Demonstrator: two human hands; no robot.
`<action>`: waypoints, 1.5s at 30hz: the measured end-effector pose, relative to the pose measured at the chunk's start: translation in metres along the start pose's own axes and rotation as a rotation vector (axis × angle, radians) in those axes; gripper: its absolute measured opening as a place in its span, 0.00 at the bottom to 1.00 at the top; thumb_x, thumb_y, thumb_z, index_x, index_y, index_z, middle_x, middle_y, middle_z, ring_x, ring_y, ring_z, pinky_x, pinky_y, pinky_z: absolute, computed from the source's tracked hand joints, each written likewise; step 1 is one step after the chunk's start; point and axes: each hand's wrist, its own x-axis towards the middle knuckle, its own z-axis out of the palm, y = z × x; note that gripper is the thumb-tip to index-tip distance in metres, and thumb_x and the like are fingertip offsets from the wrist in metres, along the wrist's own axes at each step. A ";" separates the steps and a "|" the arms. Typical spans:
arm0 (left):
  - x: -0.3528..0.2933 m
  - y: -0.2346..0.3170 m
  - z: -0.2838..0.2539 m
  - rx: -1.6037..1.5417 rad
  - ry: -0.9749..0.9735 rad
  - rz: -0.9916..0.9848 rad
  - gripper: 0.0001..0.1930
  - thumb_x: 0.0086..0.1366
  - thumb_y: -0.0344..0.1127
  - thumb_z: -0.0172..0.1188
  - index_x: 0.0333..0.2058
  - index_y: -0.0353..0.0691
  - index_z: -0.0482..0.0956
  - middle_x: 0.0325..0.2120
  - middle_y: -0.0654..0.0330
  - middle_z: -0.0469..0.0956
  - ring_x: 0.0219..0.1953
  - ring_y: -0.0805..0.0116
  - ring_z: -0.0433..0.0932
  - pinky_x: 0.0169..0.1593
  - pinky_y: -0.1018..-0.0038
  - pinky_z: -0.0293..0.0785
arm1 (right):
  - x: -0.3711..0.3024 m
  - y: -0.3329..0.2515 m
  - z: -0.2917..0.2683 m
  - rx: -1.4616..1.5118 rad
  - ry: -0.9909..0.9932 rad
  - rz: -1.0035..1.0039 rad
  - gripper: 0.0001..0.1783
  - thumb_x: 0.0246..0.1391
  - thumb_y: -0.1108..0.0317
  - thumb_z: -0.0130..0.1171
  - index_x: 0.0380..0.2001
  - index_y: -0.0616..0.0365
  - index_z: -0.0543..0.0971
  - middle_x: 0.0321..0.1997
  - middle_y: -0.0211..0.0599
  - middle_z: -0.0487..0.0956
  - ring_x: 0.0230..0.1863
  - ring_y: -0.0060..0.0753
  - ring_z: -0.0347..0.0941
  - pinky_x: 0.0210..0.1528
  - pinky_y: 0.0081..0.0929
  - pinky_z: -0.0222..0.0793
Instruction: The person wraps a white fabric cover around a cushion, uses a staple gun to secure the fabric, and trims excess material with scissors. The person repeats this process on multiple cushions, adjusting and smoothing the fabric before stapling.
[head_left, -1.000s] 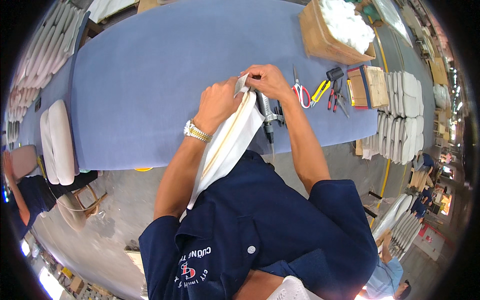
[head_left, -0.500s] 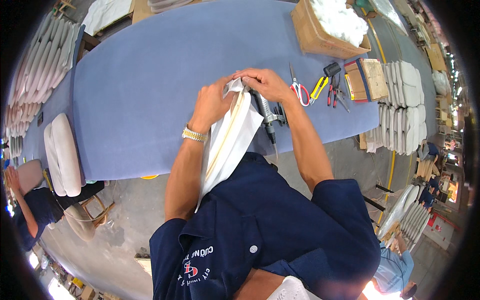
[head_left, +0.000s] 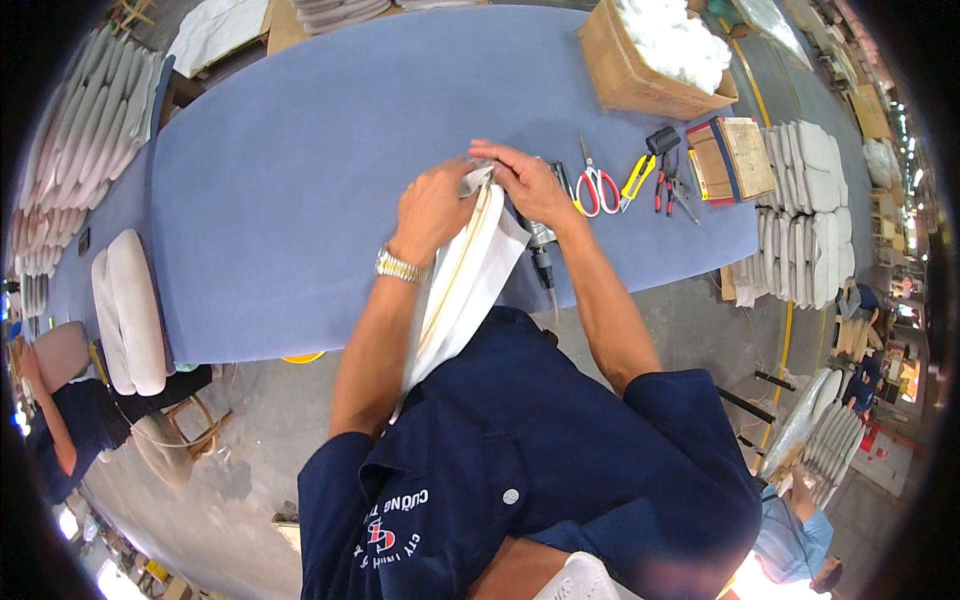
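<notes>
A white fabric cover hangs between my forearms and rests against my shirt. Along its length runs a thin gold strip that looks like a zipper. My left hand pinches the cover's top end from the left. From the right, my right hand grips that same end, thumb and fingers closed on the cloth. The fingertips of both hands nearly meet there, and the folded cloth between them is partly hidden. Just behind my right hand lies a silver and black air tool, partly covered by it.
Red-handled scissors, a yellow cutter, pliers and a small box lie on the blue table. A carton of white stuffing stands far right. Cushions sit at left, near another person's arm.
My right hand has turned and slid slightly down, its fingers curling closer on the cover's end. More of the air tool is now hidden. My left hand has shifted a little right.
</notes>
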 end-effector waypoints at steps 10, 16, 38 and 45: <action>0.028 -0.019 -0.010 -0.084 -0.163 -0.056 0.18 0.59 0.41 0.68 0.46 0.40 0.88 0.36 0.45 0.86 0.39 0.43 0.85 0.46 0.56 0.81 | 0.012 0.003 -0.007 0.065 -0.090 0.106 0.19 0.68 0.77 0.48 0.59 0.62 0.78 0.67 0.42 0.77 0.69 0.36 0.71 0.71 0.31 0.65; 0.027 -0.023 0.007 -0.149 -0.132 -0.091 0.18 0.58 0.43 0.69 0.43 0.40 0.88 0.37 0.45 0.87 0.41 0.44 0.86 0.49 0.56 0.80 | 0.007 0.004 -0.014 0.139 -0.120 0.156 0.20 0.68 0.77 0.48 0.60 0.62 0.78 0.64 0.37 0.79 0.59 0.27 0.75 0.64 0.27 0.68; -0.055 0.024 0.024 0.066 0.207 0.136 0.20 0.64 0.29 0.61 0.55 0.37 0.79 0.53 0.45 0.82 0.53 0.50 0.83 0.50 0.60 0.83 | -0.025 0.007 0.026 0.255 0.207 -0.001 0.19 0.73 0.71 0.50 0.64 0.62 0.74 0.69 0.41 0.75 0.74 0.37 0.65 0.76 0.34 0.56; -0.057 0.036 0.033 0.146 0.204 0.196 0.18 0.65 0.29 0.61 0.54 0.35 0.80 0.54 0.44 0.82 0.56 0.51 0.82 0.52 0.62 0.83 | -0.032 0.016 0.026 0.333 0.268 0.027 0.20 0.73 0.69 0.50 0.63 0.62 0.75 0.71 0.43 0.73 0.74 0.38 0.65 0.76 0.35 0.55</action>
